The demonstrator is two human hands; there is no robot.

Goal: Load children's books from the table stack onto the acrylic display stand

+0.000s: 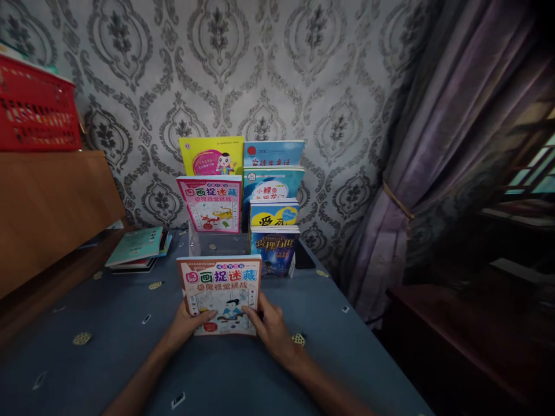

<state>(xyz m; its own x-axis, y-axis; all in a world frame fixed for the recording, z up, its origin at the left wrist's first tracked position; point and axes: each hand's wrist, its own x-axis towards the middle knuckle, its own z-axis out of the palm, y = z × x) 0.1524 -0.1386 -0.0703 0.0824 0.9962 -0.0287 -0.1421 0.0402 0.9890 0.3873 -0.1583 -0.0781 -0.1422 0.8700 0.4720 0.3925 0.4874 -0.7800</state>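
Observation:
Between my two hands a children's picture book (223,294) with a brown-edged cover is held upright, its front facing me. My left hand (191,320) grips the lower left edge, thumb across the cover. On the lower right edge, my right hand (271,323) does the same; the fingers of both hands are partly hidden behind the book. Just beyond stands a clear book rack (203,244). On its left side are a pink picture book (212,205) and a yellow book (210,151). A dark blue book (275,251) is at the front of the right side.
Behind the dark blue book stand a yellow-and-blue book (275,214), a teal book (275,182) and a light blue book (274,151). A pile of books (139,248) lies at left near a wooden cabinet (56,202) bearing a red basket (39,107). A purple curtain (390,190) hangs right.

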